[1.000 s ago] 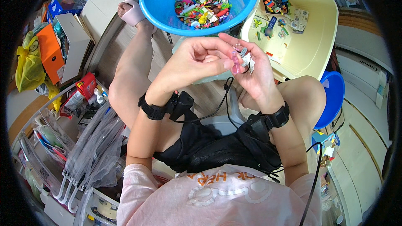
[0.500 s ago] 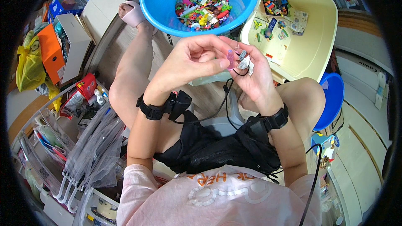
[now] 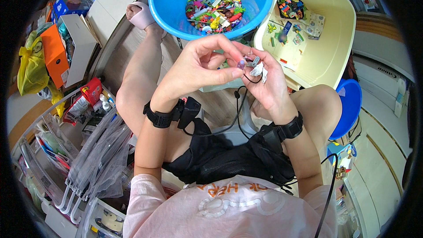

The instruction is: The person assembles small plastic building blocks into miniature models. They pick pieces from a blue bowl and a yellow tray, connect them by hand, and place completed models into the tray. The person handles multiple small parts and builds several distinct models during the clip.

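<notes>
My left hand pinches a small see-through purple piece between thumb and forefinger; its exact kind is too small to tell. Close beside it, my right hand is palm up with the fingers curled around several little things. Among these are a crumpled white scrap, a clear greyish piece and a thin black loop. Both hands meet just in front of a large blue tub holding a heap of small colourful toys.
A cream bin at the far right contains a black tray of small pieces and loose bits. Bright blue basin stands by my right knee. Left are a rack with grey mesh, an orange box and a yellow bag.
The purple piece has turned between my left fingers, from a longer upright shape to a shorter visible end. My right hand has stayed almost in place with its small things.
</notes>
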